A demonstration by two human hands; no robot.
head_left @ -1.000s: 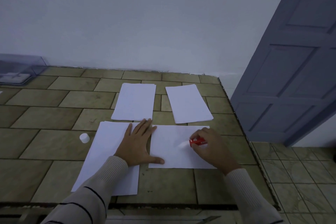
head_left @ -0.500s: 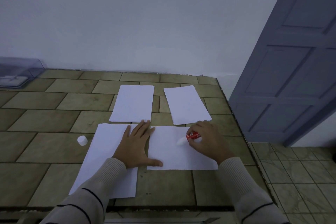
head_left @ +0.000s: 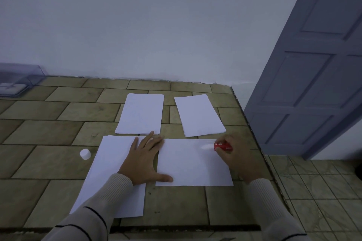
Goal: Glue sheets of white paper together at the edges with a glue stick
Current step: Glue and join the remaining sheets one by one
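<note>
White paper, four lots, on an olive-brown tiled surface.

- Sheet in work: lies crosswise toward the surface's right edge, just short of its near edge.
- Near stack: lies lengthwise just left of the sheet in work, its near end close to the surface's near edge. Whether the two edges overlap cannot be told; the hand covers the seam.
- Far stack and far sheet: side by side toward the far edge, apart from each other; the far sheet sits nearer the right edge.
- Glue stick: red body, white tip pointing left, laid low over the far right corner of the sheet in work.
- Right hand: fingers curled round the glue stick's body.
- Left hand: flat, fingers straight and spread, pressing across the seam between the near stack and the sheet in work; thumb on that sheet's near left corner.
- Cap: white, round, standing on the tiles just left of the near stack.
- Clear plastic box: far left corner, against the white wall.
- Grey-blue panelled door: beyond the right edge.
</note>
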